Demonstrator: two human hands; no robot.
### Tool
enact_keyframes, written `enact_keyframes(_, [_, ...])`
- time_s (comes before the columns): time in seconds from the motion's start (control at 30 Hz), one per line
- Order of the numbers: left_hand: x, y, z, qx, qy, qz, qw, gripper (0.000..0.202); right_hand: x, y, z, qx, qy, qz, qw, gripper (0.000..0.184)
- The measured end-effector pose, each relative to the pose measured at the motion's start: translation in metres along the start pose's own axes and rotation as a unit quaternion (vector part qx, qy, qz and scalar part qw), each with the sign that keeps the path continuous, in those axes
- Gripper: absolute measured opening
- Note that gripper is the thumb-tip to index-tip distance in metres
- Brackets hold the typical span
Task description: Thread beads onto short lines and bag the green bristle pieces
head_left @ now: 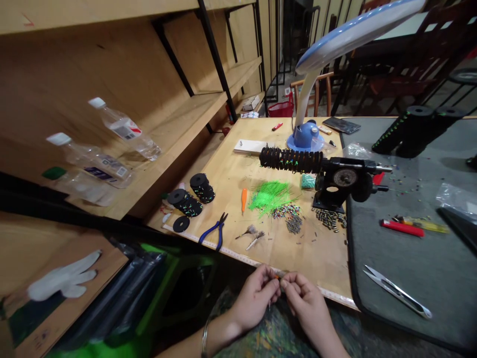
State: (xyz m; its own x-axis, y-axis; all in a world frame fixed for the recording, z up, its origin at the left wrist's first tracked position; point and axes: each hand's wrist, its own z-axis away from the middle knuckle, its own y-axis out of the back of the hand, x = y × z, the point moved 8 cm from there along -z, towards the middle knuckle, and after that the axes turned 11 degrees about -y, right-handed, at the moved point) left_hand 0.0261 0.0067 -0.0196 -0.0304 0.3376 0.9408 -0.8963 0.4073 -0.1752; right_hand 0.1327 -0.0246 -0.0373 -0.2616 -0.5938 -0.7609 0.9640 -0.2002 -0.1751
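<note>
At the table's front edge, my left hand point(258, 294) and my right hand point(306, 304) meet with fingertips pinched together. Between them is a tiny piece with a bit of orange showing; the fingers cover most of it, so its kind is unclear. Just beyond the hands lie two small feathery tufts point(255, 239) with pale stems. Blue-handled pliers point(213, 235) rest to their left, jaws apart. Farther back are a heap of bright green strands point(271, 196), coloured beads point(286, 212), a pile of small grey parts point(294, 223) and brass-coloured pieces point(330, 220).
A black winding device point(339, 179) carries a row of foam spools point(290, 159) before a blue lamp point(306, 135). More spools point(185, 202) stand left, near an orange tool point(244, 200). Thread snips point(397, 291) and a red lighter point(401, 227) lie on the grey mat point(372, 248). Shelving flanks the left.
</note>
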Motion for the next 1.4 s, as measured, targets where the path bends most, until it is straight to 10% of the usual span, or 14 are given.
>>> enact_keyframes(1.4, [0.006,0.010,0.014,-0.051,-0.126,-0.239,0.962,0.014,0.000,0.006,0.015,0.030,0.149,0.181,0.972,0.036])
